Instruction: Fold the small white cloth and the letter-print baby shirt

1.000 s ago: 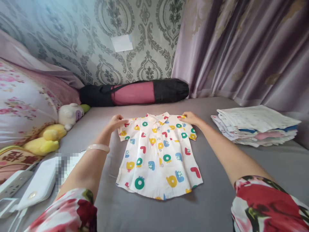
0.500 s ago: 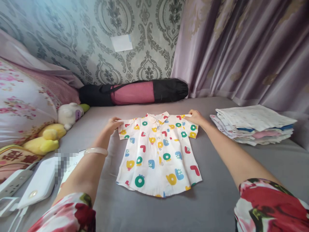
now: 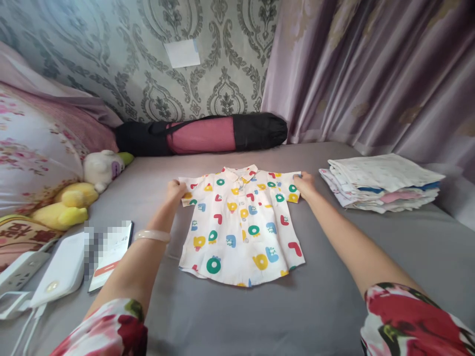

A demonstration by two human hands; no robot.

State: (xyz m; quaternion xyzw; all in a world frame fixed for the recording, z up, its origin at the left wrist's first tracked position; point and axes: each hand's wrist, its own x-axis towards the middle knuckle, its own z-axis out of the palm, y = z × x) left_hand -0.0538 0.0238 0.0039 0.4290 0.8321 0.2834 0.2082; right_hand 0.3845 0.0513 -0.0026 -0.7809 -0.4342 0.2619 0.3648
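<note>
1. Two hands are meeting one small shirt (image 3: pixel 241 225), which is lying flat and face up on the grey bed (image 3: pixel 222 316), collar pointing away from the person and hem toward them.
2. Left hand (image 3: pixel 175 189) is resting on the end of the shirt's left sleeve, fingers curled down and pinching the cloth at its edge.
3. Right hand (image 3: pixel 305 184) is doing the same at the end of the other sleeve, fingers bent over the cuff and gripping it.
4. Both hands are sitting level with the shoulders, so the sleeves are running in one line between them, crosswise to the person, while the shirt's long axis is running from the collar straight back toward the body. Neither hand is nearer; each is touching its own sleeve, and the body of the shirt is lying between and nearer than the fingers.
5. Folded clothes (image 3: pixel 382 182) are lying stacked well to the right of the shirt, apart from it.
6. On the left side a phone (image 3: pixel 111 254) and a white power bank (image 3: pixel 59 269) are lying near the left forearm, with soft toys (image 3: pixel 85 190) and a flowered pillow (image 3: pixel 33 153) beyond them.
7. Along the far edge a black and pink bag (image 3: pixel 202 134) is lying against the patterned wall (image 3: pixel 148 59), and a mauve curtain (image 3: pixel 371 74) is hanging to the right.
</note>
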